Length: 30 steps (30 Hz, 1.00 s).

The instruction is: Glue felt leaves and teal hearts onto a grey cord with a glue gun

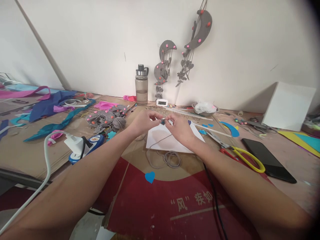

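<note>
My left hand (144, 122) and my right hand (180, 127) meet above a white paper sheet (162, 141). Both pinch a small dark blue piece (163, 122) between their fingertips. A thin grey cord (160, 140) hangs from the piece and runs down to a loose coil (172, 159) on the cardboard. A blue foam heart (150, 177) lies nearer to me on the red printed cardboard (175, 203).
Yellow-handled scissors (246, 158) and a black phone (268, 160) lie to the right. A grey bottle (141, 85), a small white clock (162, 102) and grey moon hangings (200, 31) stand at the wall. A power strip with white charger (80, 146) sits left, near grey felt pieces (107, 118).
</note>
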### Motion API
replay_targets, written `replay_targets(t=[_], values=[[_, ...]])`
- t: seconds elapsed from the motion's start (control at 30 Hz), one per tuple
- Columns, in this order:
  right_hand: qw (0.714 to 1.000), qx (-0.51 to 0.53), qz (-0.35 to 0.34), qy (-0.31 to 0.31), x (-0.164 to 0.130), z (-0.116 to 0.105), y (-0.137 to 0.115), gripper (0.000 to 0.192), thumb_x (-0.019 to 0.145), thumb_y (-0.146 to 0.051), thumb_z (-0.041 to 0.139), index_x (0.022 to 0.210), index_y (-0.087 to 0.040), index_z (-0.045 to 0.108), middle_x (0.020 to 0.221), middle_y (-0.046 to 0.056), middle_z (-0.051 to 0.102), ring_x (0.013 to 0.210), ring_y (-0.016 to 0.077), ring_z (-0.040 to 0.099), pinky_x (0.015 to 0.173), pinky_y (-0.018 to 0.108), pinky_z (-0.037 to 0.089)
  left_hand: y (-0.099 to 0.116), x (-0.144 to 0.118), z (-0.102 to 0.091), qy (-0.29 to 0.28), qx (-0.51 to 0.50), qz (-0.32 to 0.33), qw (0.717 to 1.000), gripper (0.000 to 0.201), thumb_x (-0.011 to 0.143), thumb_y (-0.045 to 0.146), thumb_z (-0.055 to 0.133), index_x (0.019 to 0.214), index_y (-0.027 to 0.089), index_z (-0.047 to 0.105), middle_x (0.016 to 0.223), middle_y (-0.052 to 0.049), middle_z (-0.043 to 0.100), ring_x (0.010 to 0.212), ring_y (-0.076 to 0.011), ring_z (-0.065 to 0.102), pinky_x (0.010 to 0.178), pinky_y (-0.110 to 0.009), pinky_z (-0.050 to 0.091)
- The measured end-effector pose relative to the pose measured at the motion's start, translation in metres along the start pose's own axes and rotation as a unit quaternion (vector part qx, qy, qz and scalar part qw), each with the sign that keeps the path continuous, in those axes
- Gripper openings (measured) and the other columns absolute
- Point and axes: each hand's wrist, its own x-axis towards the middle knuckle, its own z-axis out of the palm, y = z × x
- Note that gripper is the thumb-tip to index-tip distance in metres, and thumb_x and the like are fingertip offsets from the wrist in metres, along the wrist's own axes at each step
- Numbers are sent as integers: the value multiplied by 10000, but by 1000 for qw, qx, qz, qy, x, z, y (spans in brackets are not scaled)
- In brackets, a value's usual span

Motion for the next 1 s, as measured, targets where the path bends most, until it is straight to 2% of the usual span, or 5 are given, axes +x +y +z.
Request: replay_targets(t=[0.23,0.53,0.63,0.77,1.0], values=[[997,-47,-56,-17,-4,2,-3,103,797,-173,510,819,-202,606,823,49,626,801,198,549,721,319,391,-1,-2,7,7,142,81,987,186,724,209,584,821,204,742,659,-20,668,599,-138,548,598,-247,389],[999,24,-2,-29,-2,3,-2,117,806,-224,550,750,-205,651,682,16,613,658,164,527,665,315,393,-6,-2,15,3,284,145,948,117,729,155,530,738,181,643,785,-80,650,771,-211,578,675,-297,398],[997,65,17,-48,-1,2,-4,148,827,-258,524,792,-205,657,665,0,603,627,146,512,647,301,389,-7,-2,15,33,242,116,963,79,701,170,548,705,188,625,736,-63,640,721,-193,566,650,-286,393],[994,93,39,-29,-2,1,-8,199,821,-268,527,984,-193,611,701,-7,580,658,149,523,654,297,395,-5,-1,11,82,101,13,991,67,663,216,568,674,180,624,644,-25,626,589,-141,520,560,-254,364],[991,127,44,-10,-6,1,-15,159,826,-272,510,956,-204,571,787,12,609,713,156,549,683,306,407,-2,-1,12,109,-92,-84,986,63,632,219,574,643,165,605,530,20,553,481,-92,446,481,-230,324]])
